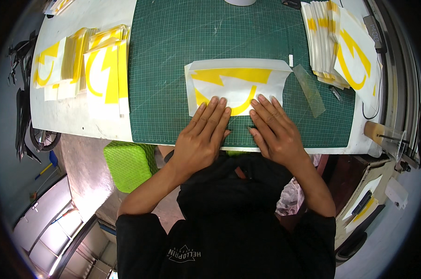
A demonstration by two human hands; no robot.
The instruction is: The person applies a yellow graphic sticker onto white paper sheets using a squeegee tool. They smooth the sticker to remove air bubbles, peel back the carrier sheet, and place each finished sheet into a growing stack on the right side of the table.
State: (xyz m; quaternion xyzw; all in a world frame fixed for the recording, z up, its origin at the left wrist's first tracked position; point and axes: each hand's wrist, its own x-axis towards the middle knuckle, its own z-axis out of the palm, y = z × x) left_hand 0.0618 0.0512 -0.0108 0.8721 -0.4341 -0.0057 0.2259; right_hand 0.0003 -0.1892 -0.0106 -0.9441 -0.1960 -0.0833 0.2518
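Note:
A white sheet with yellow shapes (236, 88) lies in front of me on a green cutting mat (182, 37). Its far edge shows a pale, folded-looking strip, and its right side bulges up a little. My left hand (203, 130) rests flat with its fingertips on the sheet's near left part. On the near right part lie the fingertips of my right hand (275, 130), fingers stretched out and thumb apart. Neither hand grips anything. The sheet's near edge is partly hidden under the fingers.
Stacks of similar yellow-and-white pieces stand on the left (105, 74) and at the far right (322, 42). A translucent strip (309, 90) and a small white piece (291, 61) lie right of the sheet. A green stool (129, 165) stands below the table's near edge.

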